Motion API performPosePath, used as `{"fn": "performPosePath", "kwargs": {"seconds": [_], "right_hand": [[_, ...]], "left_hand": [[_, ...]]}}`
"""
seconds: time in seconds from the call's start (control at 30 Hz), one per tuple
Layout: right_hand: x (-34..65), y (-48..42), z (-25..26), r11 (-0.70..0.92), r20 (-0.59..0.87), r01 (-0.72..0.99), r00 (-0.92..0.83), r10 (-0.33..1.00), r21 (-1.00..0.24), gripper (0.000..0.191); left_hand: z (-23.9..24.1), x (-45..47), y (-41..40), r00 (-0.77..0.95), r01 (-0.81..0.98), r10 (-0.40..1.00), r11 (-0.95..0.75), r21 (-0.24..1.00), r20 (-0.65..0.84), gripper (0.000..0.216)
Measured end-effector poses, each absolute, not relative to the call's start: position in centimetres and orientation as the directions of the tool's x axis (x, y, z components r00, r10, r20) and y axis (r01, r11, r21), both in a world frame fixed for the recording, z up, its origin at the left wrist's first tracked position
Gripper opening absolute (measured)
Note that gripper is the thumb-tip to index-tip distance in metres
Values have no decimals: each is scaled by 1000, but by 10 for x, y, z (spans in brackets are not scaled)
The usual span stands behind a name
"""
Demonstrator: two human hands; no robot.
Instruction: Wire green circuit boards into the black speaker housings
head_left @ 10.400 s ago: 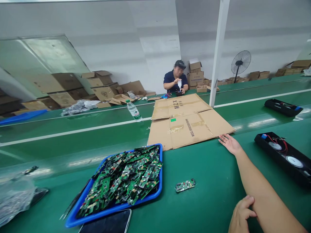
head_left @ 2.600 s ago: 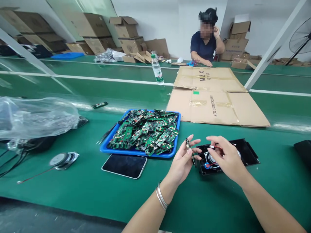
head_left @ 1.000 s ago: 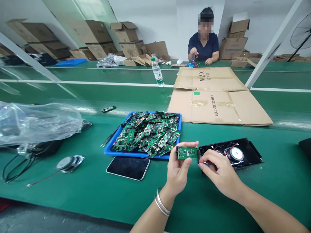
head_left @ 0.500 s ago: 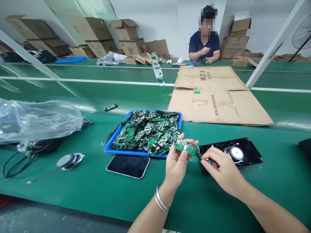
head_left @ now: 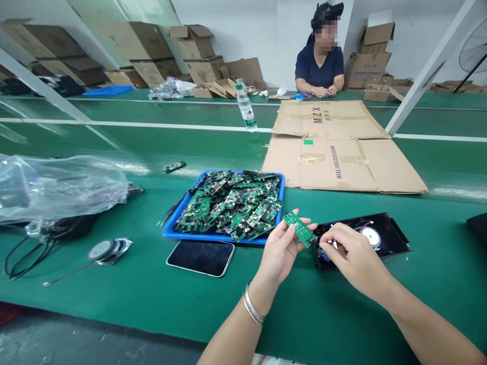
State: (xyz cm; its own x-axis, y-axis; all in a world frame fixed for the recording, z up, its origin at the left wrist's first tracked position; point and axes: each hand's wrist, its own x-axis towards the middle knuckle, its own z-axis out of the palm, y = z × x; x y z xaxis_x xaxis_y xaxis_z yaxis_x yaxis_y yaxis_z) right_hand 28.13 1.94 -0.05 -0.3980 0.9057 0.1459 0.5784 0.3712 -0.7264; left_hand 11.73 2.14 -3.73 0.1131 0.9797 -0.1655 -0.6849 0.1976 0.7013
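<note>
My left hand (head_left: 280, 249) holds a small green circuit board (head_left: 299, 228) tilted down to the right, thumb on its near edge. At the board's lower right end, the fingertips of my right hand (head_left: 350, 253) are pinched together. What they grip is hidden; it may be something small and dark at the board's end. Behind and below that hand lies a black plastic casing (head_left: 393, 237) with a round white-centred speaker (head_left: 370, 237) and a red wire in it. A blue tray (head_left: 170, 234) heaped with similar circuit boards (head_left: 232, 205) stands left of my hands.
A phone (head_left: 201, 257) lies before the tray, tweezers (head_left: 171, 210) beside it. Further left are a loose speaker (head_left: 104, 251) and a clear plastic bag (head_left: 61, 187). Flattened cardboard (head_left: 342, 162) and a bottle (head_left: 246, 109) lie beyond. A co-worker (head_left: 319, 66) sits across the bench.
The circuit board has turned in my left hand, its right end now pointing lower, and moved slightly right. The co-worker has turned their head aside and brought their hands together.
</note>
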Motion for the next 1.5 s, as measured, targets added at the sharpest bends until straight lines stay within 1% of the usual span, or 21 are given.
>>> {"fn": "performPosePath", "kwargs": {"seconds": [0.17,0.3,0.43,0.67,0.8,0.93,1.0,1.1,1.23,1.3,1.4,1.5], "right_hand": [[282,22,-2,377,151,569,-404,902,-731,14],[283,23,-3,369,139,563,-409,902,-739,13],[283,24,-3,391,147,561,-430,891,-730,14],[282,26,-7,476,222,579,-455,862,-662,17],[284,27,-9,549,274,583,-495,825,-600,19],[286,27,-9,620,293,556,-567,770,-553,18],[286,27,-9,684,318,537,-621,717,-494,18],[286,28,-10,784,375,513,-690,619,-349,20],[285,29,-11,861,493,473,-713,498,-187,23],[285,30,-11,886,551,445,-711,437,-129,26],[284,31,-11,923,619,381,-712,331,-55,23],[282,30,-12,939,655,341,-701,282,-39,18]], "left_hand": [[-39,118,22,108,-674,975,215,707,-194,43],[-39,119,22,143,-674,964,262,690,-226,38],[-39,119,22,178,-675,956,290,678,-232,39],[-42,119,23,230,-674,942,336,658,-246,38],[-43,118,24,267,-669,930,368,646,-254,32],[-46,116,26,361,-639,887,459,617,-287,28],[-49,116,27,432,-617,851,521,590,-300,25],[-54,116,28,529,-581,790,603,547,-310,18],[-59,115,27,611,-512,720,676,530,-329,21],[-61,114,27,649,-464,680,709,531,-340,24],[-58,112,26,699,-352,613,744,568,-369,28],[-53,111,26,705,-257,586,736,626,-399,31]]}}
